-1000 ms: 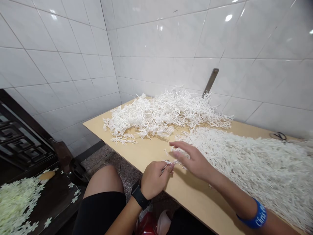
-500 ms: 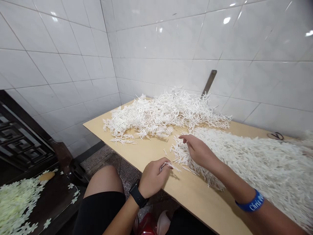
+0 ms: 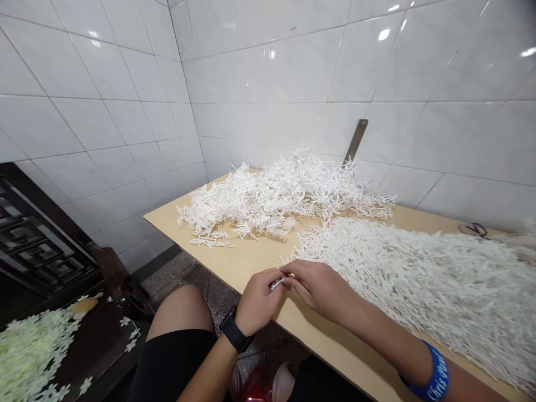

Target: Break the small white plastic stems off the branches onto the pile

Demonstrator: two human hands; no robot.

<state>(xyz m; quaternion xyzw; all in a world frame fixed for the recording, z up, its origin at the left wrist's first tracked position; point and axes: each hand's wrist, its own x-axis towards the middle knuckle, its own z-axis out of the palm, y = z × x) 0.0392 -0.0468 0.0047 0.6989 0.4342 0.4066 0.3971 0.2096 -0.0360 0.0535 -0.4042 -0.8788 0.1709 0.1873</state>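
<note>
Near the front edge of the light wooden table (image 3: 238,262), my left hand (image 3: 260,298) pinches a small white branched piece (image 3: 276,284). My right hand (image 3: 316,287) meets it from the right, its thumb and index finger closed at the same piece; the fingers hide most of it. A loose heap of white branching pieces (image 3: 268,195) lies at the back of the table. To the right spreads a dense, flatter pile of short white pieces (image 3: 410,273), partly behind my right forearm.
A metal strip (image 3: 355,139) leans on the tiled wall behind the heap. A dark loop (image 3: 475,229) lies at the back right. At the lower left, a dark wooden chair (image 3: 113,268) bears pale green-white flower pieces (image 3: 33,352) and an orange-tan object (image 3: 84,305).
My right hand has moved left and down from the edge of the flatter pile to my left hand, and its fingers have closed at the white piece. My left hand has barely moved.
</note>
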